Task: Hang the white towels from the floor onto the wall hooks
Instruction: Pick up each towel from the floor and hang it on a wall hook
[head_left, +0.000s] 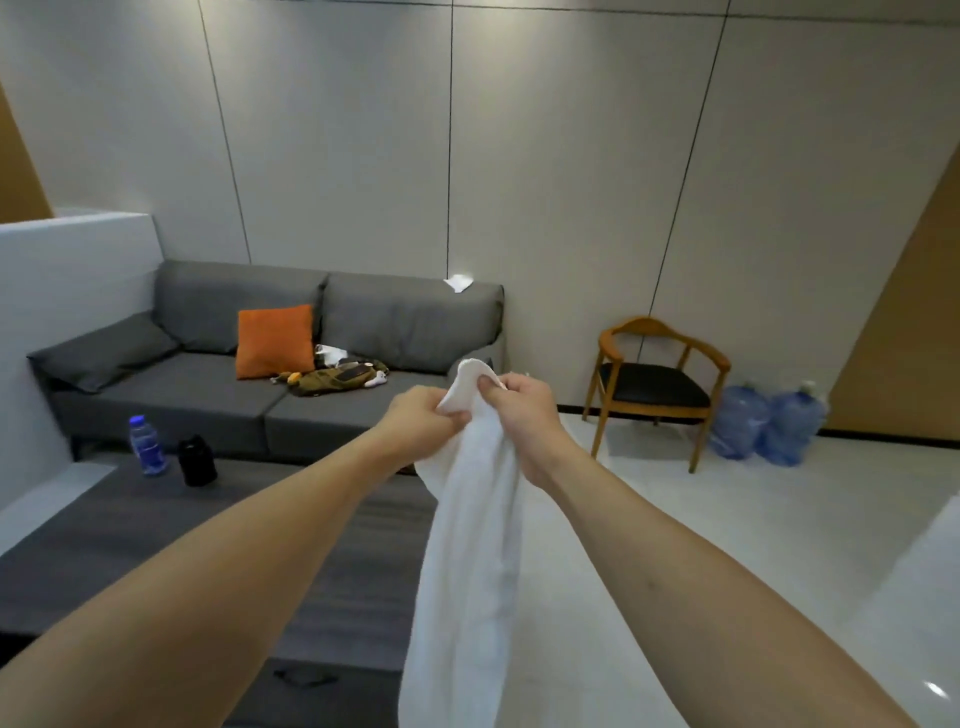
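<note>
Straight ahead at 12 o'clock, your left hand (423, 421) and right hand (519, 410) both pinch the top of 1 white towel (467, 561), which hangs down between your forearms, in front of the grey sofa (270, 384).

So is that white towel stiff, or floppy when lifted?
Likely floppy: the white towel hangs limp in folds below the left hand and right hand. Probably light, since pinching its top edge holds it.
</note>
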